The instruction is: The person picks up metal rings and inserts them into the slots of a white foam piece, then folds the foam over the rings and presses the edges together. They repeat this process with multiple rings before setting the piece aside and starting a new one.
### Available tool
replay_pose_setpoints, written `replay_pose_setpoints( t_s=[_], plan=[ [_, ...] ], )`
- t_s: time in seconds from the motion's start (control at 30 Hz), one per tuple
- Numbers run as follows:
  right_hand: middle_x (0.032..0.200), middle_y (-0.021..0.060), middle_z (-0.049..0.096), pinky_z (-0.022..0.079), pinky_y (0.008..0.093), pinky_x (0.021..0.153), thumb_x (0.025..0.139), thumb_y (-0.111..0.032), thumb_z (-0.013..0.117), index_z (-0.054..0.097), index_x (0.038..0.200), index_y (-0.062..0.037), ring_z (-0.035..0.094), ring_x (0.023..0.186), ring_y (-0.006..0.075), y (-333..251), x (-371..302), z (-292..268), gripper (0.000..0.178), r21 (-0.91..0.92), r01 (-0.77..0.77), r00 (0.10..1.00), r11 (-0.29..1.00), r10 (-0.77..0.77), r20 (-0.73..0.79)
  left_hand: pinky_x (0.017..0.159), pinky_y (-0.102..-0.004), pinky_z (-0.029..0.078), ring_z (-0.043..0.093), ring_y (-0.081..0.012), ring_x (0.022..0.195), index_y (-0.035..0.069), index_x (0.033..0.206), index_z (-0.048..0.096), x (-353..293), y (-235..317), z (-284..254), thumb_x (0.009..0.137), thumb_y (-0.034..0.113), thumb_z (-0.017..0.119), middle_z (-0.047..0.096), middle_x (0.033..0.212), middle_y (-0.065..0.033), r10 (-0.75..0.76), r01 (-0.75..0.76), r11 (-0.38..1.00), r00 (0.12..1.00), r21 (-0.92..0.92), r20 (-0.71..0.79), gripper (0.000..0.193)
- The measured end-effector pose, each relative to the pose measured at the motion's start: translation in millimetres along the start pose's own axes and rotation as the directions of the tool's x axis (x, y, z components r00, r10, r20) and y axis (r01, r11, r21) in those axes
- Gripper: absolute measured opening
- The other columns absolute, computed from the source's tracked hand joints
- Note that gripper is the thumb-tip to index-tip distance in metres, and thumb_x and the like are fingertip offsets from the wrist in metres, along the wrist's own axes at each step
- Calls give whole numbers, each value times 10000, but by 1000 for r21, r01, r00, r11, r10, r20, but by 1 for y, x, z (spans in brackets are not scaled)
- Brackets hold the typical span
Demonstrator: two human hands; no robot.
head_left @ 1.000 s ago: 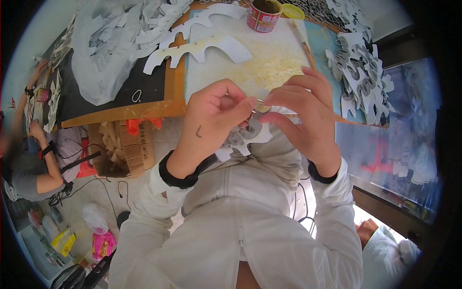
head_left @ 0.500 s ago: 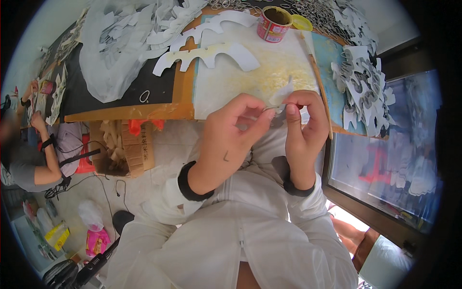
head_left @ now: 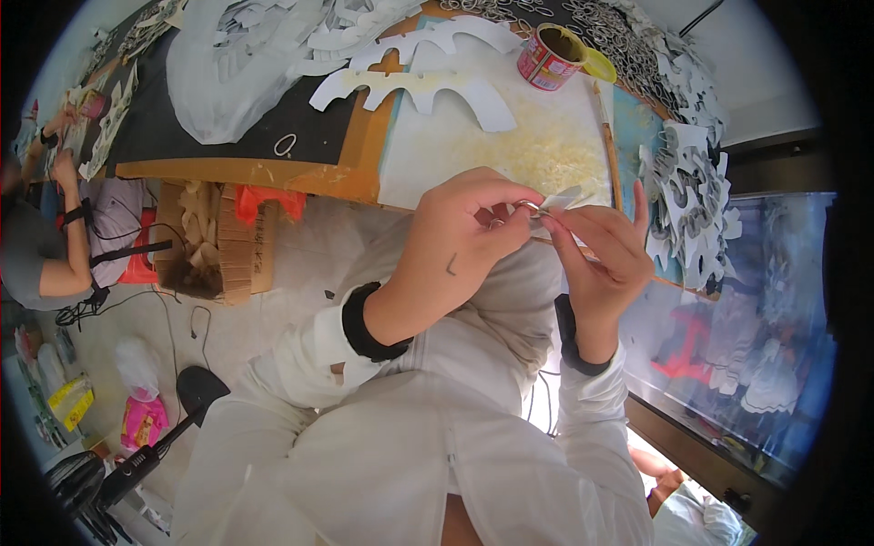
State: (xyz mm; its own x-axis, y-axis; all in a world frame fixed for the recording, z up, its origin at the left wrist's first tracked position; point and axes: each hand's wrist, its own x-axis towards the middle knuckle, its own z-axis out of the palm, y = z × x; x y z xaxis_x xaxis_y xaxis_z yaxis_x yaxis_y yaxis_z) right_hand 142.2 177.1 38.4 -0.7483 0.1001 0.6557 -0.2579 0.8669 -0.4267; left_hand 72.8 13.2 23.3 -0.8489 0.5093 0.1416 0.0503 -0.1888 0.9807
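Observation:
Above the near edge of the table, my left hand (head_left: 455, 241) pinches a metal ring (head_left: 526, 206) between thumb and fingertips. The thumb and forefinger of my right hand (head_left: 605, 255) are closed on a small white strip (head_left: 563, 197) against that ring, and its little finger sticks out. How far the strip wraps round the ring is hidden by my fingertips. Beyond my hands lies a white sheet (head_left: 455, 150) smeared with yellowish residue. White scalloped cut-outs (head_left: 487, 105) rest on its left part. A loose metal ring (head_left: 285, 145) lies on the black tabletop.
A red open can (head_left: 552, 56) stands at the back beside a yellow lid (head_left: 599, 65). Along the right lies a thin stick (head_left: 610, 150), with white cut-outs (head_left: 687, 196) piled beyond it. Many rings (head_left: 619, 41) fill the back. At left are a plastic bag (head_left: 205, 100), a cardboard box (head_left: 238, 282) and another person's arm (head_left: 77, 223).
My view has shifted. My right hand has turned and its fingers have spread, the little finger now raised. The ring and strip stay pinched between both hands.

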Motion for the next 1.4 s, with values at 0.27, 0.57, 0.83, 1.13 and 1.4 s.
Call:
replay_pose_setpoints(
  t_s=[0.27, 0.57, 0.83, 1.13, 1.4],
  plan=[
    [757, -8, 680, 334, 436, 1046, 669, -24, 796, 766, 828, -127, 602, 722, 151, 4, -1, 6, 191, 76, -110, 994, 991, 110, 1, 633, -215, 409, 496, -67, 691, -29, 1005, 701, 3, -5, -2, 813, 13, 631, 651, 837, -32, -62, 58, 986, 998, 156, 20, 208],
    [892, 12, 512, 394, 285, 829, 634, -64, 841, 572, 1032, -52, 469, 835, 153, 8, 6, 18, 481, 412, -351, 925, 841, 381, 12, 669, -207, 449, 559, -64, 749, -13, 1061, 682, 3, 7, -6, 858, 118, 686, 660, 867, -18, -428, 446, 863, 895, -237, 128, 241],
    [1056, 42, 473, 373, 294, 920, 742, -83, 785, 452, 1185, -44, 449, 967, 159, 7, 2, 22, 556, 578, -248, 874, 778, 437, -213, 680, -233, 460, 566, -83, 734, 14, 1022, 670, 5, 7, -5, 890, 234, 709, 660, 896, -18, -368, 367, 873, 928, -321, 59, 259],
    [795, 82, 674, 475, 287, 640, 780, -248, 798, 685, 1006, 2, 583, 656, 145, -16, -13, 15, 355, 420, -548, 833, 723, 515, 202, 783, -253, 467, 581, -105, 864, 4, 1062, 653, -6, 4, 11, 890, 266, 715, 651, 977, -14, -307, 263, 836, 951, -482, -15, 319],
    [731, 93, 631, 468, 338, 589, 731, -224, 794, 708, 958, -61, 580, 647, 285, -20, 21, -14, 292, 202, -206, 961, 958, 159, 225, 765, -289, 498, 618, -179, 793, -17, 993, 633, 13, 28, -22, 803, 62, 749, 646, 895, -94, 122, -153, 955, 983, 253, 134, 236]
  ],
)
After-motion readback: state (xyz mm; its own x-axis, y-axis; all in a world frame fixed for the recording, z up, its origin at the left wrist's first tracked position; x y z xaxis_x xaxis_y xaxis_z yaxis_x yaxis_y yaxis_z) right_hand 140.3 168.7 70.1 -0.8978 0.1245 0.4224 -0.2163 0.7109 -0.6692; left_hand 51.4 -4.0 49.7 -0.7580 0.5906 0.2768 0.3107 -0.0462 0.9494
